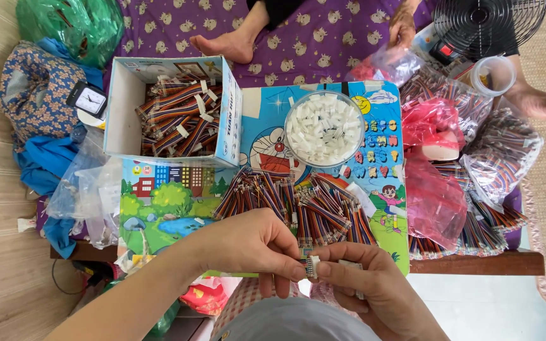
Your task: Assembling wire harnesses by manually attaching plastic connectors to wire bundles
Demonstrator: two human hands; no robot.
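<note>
Roughly from nine o'clock round to three:
Bundle: folded patterned cloth [36, 95] lay at ten o'clock, with a small square clock [88, 100] resting on its edge.
Box: an open cardboard box [116, 113] stood at eleven o'clock, packed with banded rainbow ribbon-cable bundles [179, 120].
Mat: a bright cartoon play mat [165, 202] covered the low table.
Left hand: the left hand [248, 243] sat near six o'clock, thumb and forefinger pinched narrowly on a small white connector [313, 266].
Connector: it sat between both hands at six o'clock, just off the mat's near edge, on the end of a striped cable.
Loose cables: a heap of multicoloured ribbon cables [298, 202] lay at the centre, just beyond the hands.
Bowl: a clear round bowl [292, 148] of white plastic housings stood at twelve o'clock.
Right hand: the right hand [368, 284] gripped the same connector from the other side, fingers closed around it.
Bags: pink plastic bags [434, 196] and bagged cables lay at three o'clock.
Fan: a small black fan [485, 22] stood at one o'clock.
</note>
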